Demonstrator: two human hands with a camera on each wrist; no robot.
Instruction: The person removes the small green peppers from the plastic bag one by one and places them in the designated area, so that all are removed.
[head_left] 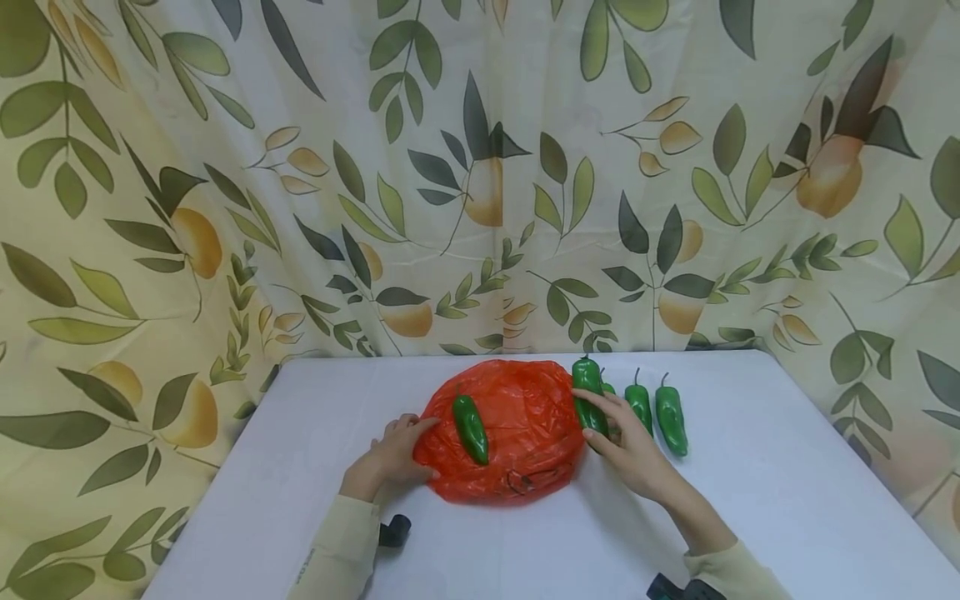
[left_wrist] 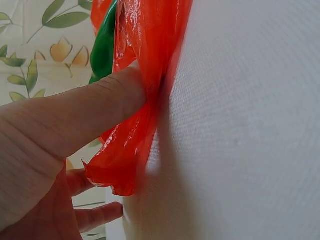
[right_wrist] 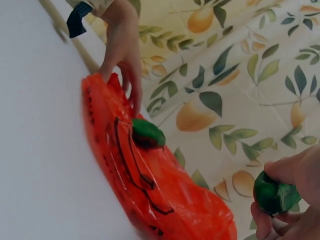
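A red plastic bag [head_left: 525, 417] lies spread on the white table, with a green pepper [head_left: 470, 429] on top, left of its middle. At the bag's left edge is my left hand [head_left: 401, 450], thumb and fingers spread apart and touching the plastic. In the left wrist view the thumb [left_wrist: 100, 105] presses against the bag [left_wrist: 125, 150], its tip partly covered by a fold. My right hand [head_left: 626, 437] holds another green pepper [head_left: 588, 400] between thumb and fingers, by the bag's right edge. The right wrist view shows this pepper [right_wrist: 270, 192] end-on.
Several more green peppers stand out right of the bag, among them one pepper [head_left: 639, 404] near my right hand and another pepper [head_left: 671, 417] farther right. A curtain [head_left: 480, 167] printed with leaves and fruit hangs behind the table [head_left: 765, 467].
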